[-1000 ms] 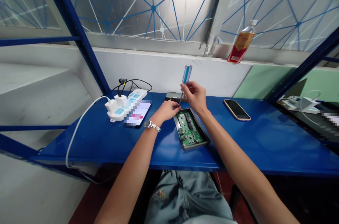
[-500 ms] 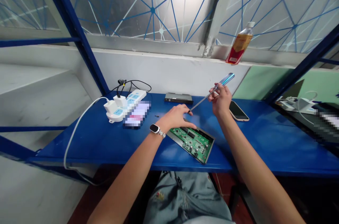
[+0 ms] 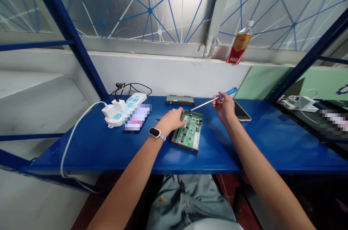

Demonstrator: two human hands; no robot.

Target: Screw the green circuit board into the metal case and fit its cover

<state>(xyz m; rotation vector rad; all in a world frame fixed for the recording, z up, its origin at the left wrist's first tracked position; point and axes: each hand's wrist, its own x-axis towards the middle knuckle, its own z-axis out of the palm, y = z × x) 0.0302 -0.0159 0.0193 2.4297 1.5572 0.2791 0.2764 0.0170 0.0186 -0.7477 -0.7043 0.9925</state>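
An open metal case with a green circuit board [image 3: 187, 131] lies on the blue table [image 3: 244, 146] in front of me. My left hand [image 3: 173, 118], a watch on its wrist, grips the case's far left corner with curled fingers. My right hand [image 3: 224, 106] is closed round a screwdriver [image 3: 214, 99] with a clear blue handle. It holds the tool nearly level above the table, the tip pointing left over the case's far edge. Tiny dark screws [image 3: 159, 118] lie left of my left hand.
A white power strip [image 3: 122, 108] with plugged chargers and a blurred phone [image 3: 136, 118] sit at the left. A grey cover plate [image 3: 179, 99] lies by the wall. A phone [image 3: 240, 111] lies right of my right hand. A bottle [image 3: 239, 43] stands on the window ledge.
The screwdriver went from upright over the board to nearly level, lifted off to the right. My left hand has turned the case on the table and now grips its far corner.
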